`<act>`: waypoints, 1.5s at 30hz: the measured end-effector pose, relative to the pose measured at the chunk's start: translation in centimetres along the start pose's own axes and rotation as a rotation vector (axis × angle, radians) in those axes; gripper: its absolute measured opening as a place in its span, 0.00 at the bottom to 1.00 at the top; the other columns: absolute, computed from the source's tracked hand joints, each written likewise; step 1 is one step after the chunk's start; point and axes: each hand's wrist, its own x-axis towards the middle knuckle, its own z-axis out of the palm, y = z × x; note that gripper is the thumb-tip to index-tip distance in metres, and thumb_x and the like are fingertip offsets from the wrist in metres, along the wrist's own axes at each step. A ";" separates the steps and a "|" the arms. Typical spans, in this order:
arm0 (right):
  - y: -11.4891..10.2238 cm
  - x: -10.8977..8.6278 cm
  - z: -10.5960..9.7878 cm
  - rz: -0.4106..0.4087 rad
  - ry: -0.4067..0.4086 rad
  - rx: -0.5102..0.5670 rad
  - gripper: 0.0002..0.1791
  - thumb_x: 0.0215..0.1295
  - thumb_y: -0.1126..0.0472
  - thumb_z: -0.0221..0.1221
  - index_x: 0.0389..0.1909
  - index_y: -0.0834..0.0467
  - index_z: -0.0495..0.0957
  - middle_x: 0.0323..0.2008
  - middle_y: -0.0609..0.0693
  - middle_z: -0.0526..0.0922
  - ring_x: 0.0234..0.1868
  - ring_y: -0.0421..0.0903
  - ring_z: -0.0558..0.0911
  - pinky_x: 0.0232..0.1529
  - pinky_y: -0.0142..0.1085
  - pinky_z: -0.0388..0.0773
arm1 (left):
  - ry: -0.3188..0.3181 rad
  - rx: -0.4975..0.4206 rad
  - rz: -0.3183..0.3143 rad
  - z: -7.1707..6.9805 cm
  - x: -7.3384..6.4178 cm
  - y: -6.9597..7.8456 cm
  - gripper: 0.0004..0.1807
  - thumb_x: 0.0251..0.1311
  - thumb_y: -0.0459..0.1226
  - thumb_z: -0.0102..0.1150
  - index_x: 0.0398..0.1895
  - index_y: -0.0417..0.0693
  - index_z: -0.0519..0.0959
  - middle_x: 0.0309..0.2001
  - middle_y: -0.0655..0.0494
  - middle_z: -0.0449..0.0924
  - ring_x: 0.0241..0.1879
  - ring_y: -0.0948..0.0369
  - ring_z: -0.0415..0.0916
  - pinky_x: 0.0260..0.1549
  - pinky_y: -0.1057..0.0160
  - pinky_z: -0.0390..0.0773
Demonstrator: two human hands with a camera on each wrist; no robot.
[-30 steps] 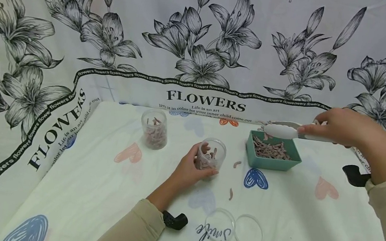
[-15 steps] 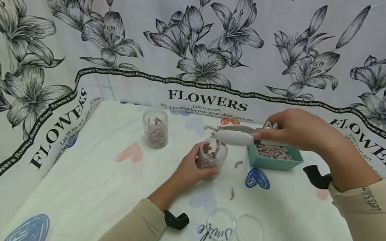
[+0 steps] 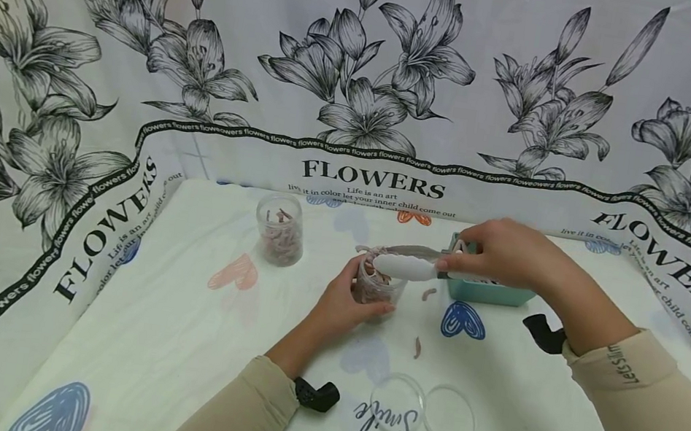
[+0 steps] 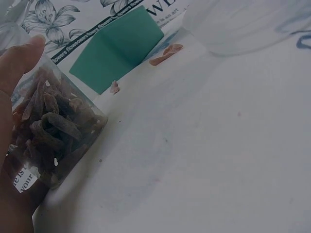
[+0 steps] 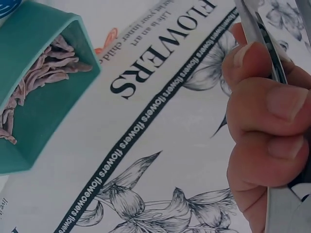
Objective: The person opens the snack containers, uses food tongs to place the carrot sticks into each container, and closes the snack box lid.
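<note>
My left hand (image 3: 343, 300) holds a clear jar (image 3: 379, 294) upright on the table, fingers and thumb round its side. Brownish-pink dried strips (image 4: 58, 121) fill much of that jar in the left wrist view. With curled fingers my right hand (image 3: 499, 255) grips a pair of tongs (image 3: 407, 267) with white tips. The tongs' tips are over the jar's mouth, with some strips between them. Below the right hand stands a green rectangular box (image 3: 487, 293), partly hidden in the head view; more strips (image 5: 46, 73) lie in it in the right wrist view.
A second clear jar (image 3: 280, 232) with strips stands to the left. Two loose strips, one near the box (image 3: 487, 293) and one strip (image 3: 417, 347) nearer, lie on the cloth. Two clear round lids (image 3: 450, 416) lie at the front. A flower-printed curtain (image 3: 373, 65) rises behind.
My right hand has moved left and down with the tongs, from above the green box to the mouth of the held jar. The left hand and its jar have stayed in place.
</note>
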 end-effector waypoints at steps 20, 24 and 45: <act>2.1 -1.4 0.5 0.072 0.015 0.128 0.34 0.54 0.25 0.59 0.38 0.53 0.76 0.30 0.48 0.76 0.32 0.46 0.74 0.29 0.39 0.68 | -0.010 0.001 0.015 0.1 -0.1 0.2 0.48 0.49 0.53 0.74 0.73 0.68 0.57 0.65 0.64 0.68 0.61 0.56 0.71 0.61 0.48 0.70; 4.6 -3.0 2.2 0.098 0.038 0.212 0.38 0.59 0.29 0.59 0.56 0.56 0.73 0.41 0.51 0.81 0.40 0.48 0.77 0.37 0.44 0.75 | -0.007 0.007 0.029 0.1 0.0 0.3 0.47 0.50 0.51 0.74 0.72 0.67 0.58 0.66 0.69 0.67 0.61 0.57 0.70 0.61 0.50 0.70; 14.8 -13.5 15.1 0.248 0.048 0.371 0.46 0.55 0.40 0.69 0.69 0.56 0.61 0.62 0.69 0.72 0.61 0.68 0.72 0.48 0.58 0.73 | 0.021 -0.003 0.022 0.4 0.0 0.3 0.47 0.48 0.52 0.76 0.71 0.60 0.61 0.64 0.73 0.68 0.61 0.57 0.70 0.60 0.50 0.70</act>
